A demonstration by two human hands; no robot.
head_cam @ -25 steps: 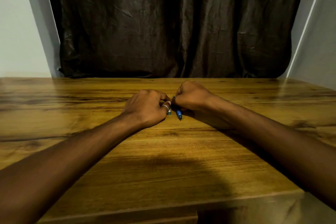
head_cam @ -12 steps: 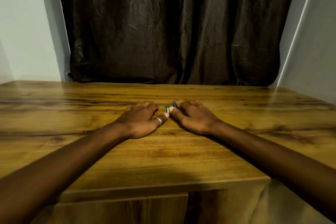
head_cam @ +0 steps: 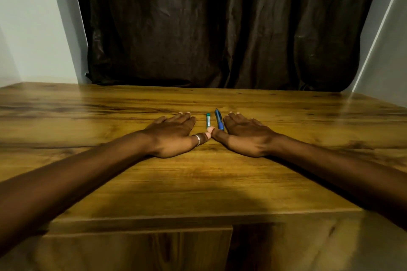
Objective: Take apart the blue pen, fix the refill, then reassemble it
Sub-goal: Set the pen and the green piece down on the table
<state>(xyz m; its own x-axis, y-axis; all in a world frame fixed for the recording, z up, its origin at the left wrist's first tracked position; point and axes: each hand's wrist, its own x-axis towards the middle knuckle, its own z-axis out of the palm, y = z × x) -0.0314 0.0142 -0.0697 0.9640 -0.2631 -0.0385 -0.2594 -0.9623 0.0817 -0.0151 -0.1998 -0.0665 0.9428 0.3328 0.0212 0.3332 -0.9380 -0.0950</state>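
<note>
The blue pen (head_cam: 219, 119) lies on the wooden table (head_cam: 198, 182), pointing away from me, between my two hands. Just left of it lies a small green tube (head_cam: 208, 120), parallel to the pen. My left hand (head_cam: 174, 134) rests flat, palm down, left of the tube, with a silver ring on the thumb. My right hand (head_cam: 244, 136) lies flat, palm down, right of the pen, its index finger close beside the pen. The two thumb tips meet just in front of the tube and pen. Neither hand holds anything.
A dark brown curtain (head_cam: 220, 28) hangs behind the table's far edge, with pale walls on both sides. The table's near edge (head_cam: 198, 219) runs under my forearms, with a wooden panel below it.
My hands were closed around the pen and tube a second ago. They have let go and flattened out on the table to either side, leaving both items lying between them.
</note>
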